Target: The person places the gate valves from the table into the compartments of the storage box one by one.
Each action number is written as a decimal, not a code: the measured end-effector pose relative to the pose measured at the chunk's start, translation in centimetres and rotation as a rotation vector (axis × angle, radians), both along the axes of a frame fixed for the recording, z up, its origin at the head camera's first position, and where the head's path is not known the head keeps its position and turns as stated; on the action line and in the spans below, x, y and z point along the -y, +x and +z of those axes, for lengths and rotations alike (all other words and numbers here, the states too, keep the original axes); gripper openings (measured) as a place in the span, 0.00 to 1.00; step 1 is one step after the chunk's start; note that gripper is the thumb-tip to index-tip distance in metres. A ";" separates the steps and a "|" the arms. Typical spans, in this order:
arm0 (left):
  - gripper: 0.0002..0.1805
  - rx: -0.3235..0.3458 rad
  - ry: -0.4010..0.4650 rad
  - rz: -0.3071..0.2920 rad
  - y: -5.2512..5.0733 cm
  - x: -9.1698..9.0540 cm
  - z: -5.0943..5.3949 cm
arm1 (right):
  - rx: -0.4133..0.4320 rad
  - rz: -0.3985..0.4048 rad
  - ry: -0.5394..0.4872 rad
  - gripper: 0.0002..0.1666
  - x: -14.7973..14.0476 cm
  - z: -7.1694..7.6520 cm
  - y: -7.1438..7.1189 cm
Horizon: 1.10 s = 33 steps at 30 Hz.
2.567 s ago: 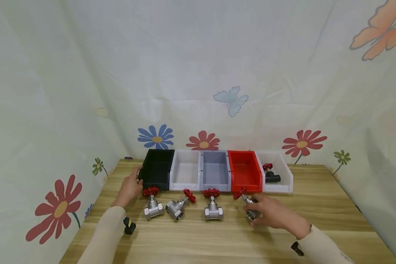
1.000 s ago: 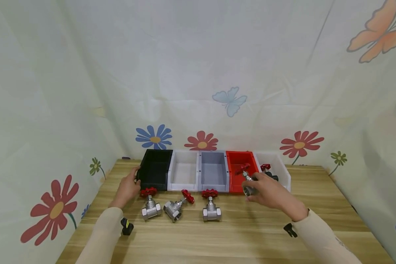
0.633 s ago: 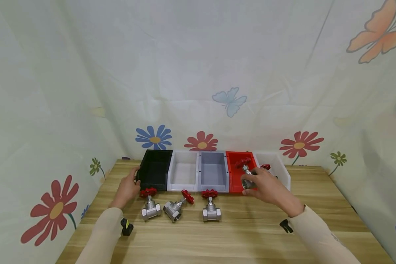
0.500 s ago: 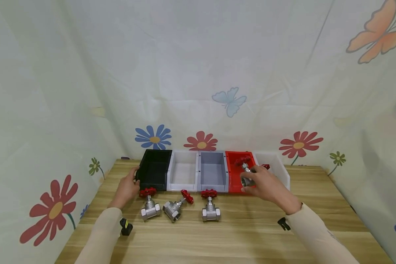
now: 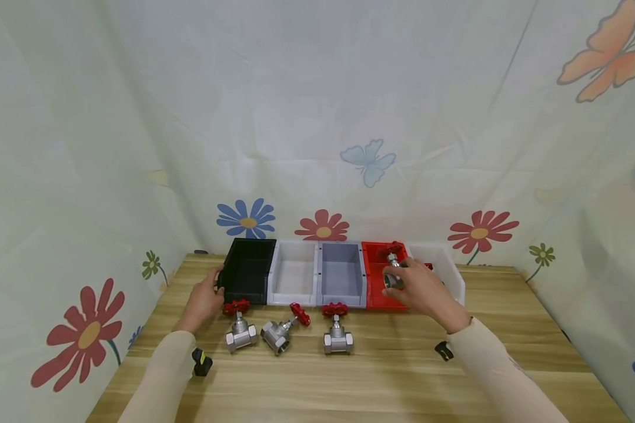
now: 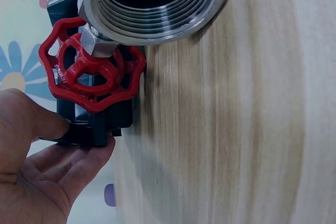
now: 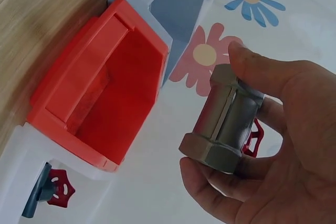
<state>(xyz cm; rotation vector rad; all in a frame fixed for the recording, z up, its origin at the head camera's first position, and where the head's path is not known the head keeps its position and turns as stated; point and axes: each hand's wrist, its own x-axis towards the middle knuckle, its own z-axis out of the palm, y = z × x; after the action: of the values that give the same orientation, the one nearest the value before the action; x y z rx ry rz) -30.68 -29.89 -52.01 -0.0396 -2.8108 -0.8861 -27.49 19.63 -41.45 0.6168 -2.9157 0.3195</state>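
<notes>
My right hand (image 5: 425,291) grips a steel gate valve (image 5: 394,281) by its body, its red handwheel pointing toward the back wall. The valve is above the red bin (image 5: 376,298); in the right wrist view thumb and fingers clasp the hexagonal ends of the valve body (image 7: 223,121). At the left, my left hand (image 5: 203,302) pinches the side edge of the black bin (image 5: 250,270) between thumb and fingers. Three more valves lie on the table before the bins: a left one (image 5: 240,336), a tilted one (image 5: 277,336) and a middle one (image 5: 338,339).
Between the black and red bins stand a white bin (image 5: 296,277) and a grey bin (image 5: 341,277). Another white bin (image 5: 457,285) at the right end holds a dark valve (image 7: 35,192) with a red handle. A patterned curtain (image 5: 307,117) hangs close behind the row.
My right hand has lifted the valve off the table and carried it up and away from me, over the red bin. My left hand stays at the black bin.
</notes>
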 end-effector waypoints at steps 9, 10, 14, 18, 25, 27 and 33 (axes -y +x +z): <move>0.32 0.003 0.003 0.004 0.0 0.0 0.1 | 0.016 -0.058 -0.035 0.30 0.5 -0.3 -1.0; 0.32 0.005 0.003 0.004 -0.1 0.0 0.0 | 0.016 -0.063 -0.033 0.30 0.6 -0.4 -1.1; 0.32 0.010 0.004 0.003 -0.1 0.1 -0.1 | 0.029 -0.083 -0.021 0.30 0.7 -0.8 -1.6; 0.32 0.010 0.005 0.001 -0.2 0.1 -0.2 | 0.049 -0.104 -0.020 0.30 0.7 -1.1 -2.3; 0.32 0.010 0.011 0.001 -0.1 0.0 -0.2 | 0.056 -0.128 -0.034 0.30 1.0 -1.9 -3.3; 0.32 0.009 0.013 0.001 0.0 0.0 -0.2 | 0.051 -0.133 -0.046 0.30 1.1 -2.1 -3.5; 0.32 0.004 0.014 0.000 0.1 0.0 0.0 | 0.034 -0.166 -0.053 0.28 1.5 -2.7 -4.1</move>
<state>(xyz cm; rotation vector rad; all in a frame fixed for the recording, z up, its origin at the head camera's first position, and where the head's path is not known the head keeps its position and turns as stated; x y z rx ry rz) -30.58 -29.86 -51.99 -0.0361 -2.8074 -0.9074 -31.57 18.14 -44.13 0.3620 -2.9545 0.3885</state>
